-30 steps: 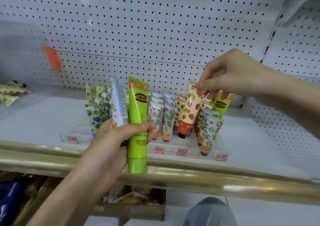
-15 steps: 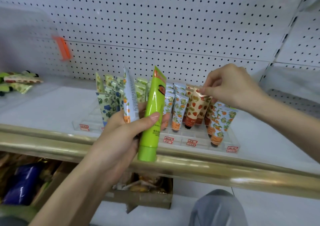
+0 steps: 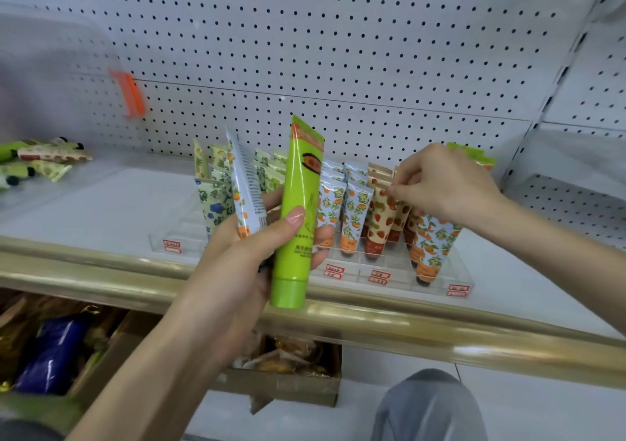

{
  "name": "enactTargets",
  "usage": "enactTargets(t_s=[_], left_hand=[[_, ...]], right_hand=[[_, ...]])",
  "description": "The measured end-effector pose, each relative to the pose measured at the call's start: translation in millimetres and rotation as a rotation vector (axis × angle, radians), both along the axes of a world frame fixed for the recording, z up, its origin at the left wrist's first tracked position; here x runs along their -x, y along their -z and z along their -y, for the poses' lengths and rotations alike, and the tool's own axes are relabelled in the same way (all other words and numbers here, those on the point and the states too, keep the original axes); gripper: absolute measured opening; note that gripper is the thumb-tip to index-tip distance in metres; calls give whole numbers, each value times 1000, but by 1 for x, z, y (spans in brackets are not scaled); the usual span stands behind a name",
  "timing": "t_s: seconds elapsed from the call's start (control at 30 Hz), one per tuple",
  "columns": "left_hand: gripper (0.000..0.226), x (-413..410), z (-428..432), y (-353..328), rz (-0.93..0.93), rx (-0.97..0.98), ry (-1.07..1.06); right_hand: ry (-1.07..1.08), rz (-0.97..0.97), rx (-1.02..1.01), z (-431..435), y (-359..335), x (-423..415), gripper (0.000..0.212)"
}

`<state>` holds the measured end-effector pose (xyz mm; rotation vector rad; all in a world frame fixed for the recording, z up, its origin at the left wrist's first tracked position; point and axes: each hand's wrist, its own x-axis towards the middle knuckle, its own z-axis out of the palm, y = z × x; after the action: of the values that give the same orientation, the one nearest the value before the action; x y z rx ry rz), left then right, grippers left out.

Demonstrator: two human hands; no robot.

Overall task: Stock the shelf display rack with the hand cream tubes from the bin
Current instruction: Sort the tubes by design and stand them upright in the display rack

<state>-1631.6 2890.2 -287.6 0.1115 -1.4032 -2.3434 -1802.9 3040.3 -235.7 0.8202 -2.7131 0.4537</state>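
Note:
A clear acrylic display rack point(image 3: 443, 279) stands on the white shelf, holding rows of upright patterned hand cream tubes. My left hand point(image 3: 244, 257) grips two tubes in front of the rack: a large green tube point(image 3: 298, 217) with its cap down, and a white tube with orange print point(image 3: 245, 186) behind it. My right hand point(image 3: 443, 183) reaches over the rack's right part and pinches the top edge of a strawberry-print tube point(image 3: 381, 217) that stands cap-down in its slot. A green tube point(image 3: 472, 154) shows behind that hand.
A gold rail point(image 3: 406, 325) runs along the shelf's front edge. Loose tubes point(image 3: 40, 159) lie at the shelf's far left. White pegboard backs the shelf, with an orange clip point(image 3: 130, 93) on it. A cardboard box point(image 3: 288, 383) of goods sits below, beside blue packets point(image 3: 54, 349).
My right hand has lowered the strawberry-print tube down into its slot in the rack. My left hand has stayed in front of the rack with its two tubes, tilting them slightly.

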Motion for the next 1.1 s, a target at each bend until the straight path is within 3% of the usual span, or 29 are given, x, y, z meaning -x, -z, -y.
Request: enactTargets(t_s=[0.37, 0.5, 0.67, 0.77, 0.83, 0.93, 1.1], left_hand=[[40, -4, -2, 0, 5, 18, -2], [46, -5, -3, -2, 7, 15, 14], [53, -2, -8, -2, 64, -82, 128], [53, 3, -17, -3, 96, -142, 199], [51, 8, -26, -4, 99, -152, 237], [50, 15, -42, -8, 92, -160, 285], [57, 26, -65, -15, 62, -161, 351]], right_hand=[[53, -79, -38, 5, -5, -2, 8], [20, -30, -49, 4, -8, -2, 8], [-111, 100, 162, -9, -30, -1, 12], [-273, 329, 518, -26, -47, -6, 7], [-398, 579, 619, -35, -52, -11, 26], [-476, 828, 542, -45, -53, -19, 47], [-474, 864, 497, -64, -54, -19, 20]])
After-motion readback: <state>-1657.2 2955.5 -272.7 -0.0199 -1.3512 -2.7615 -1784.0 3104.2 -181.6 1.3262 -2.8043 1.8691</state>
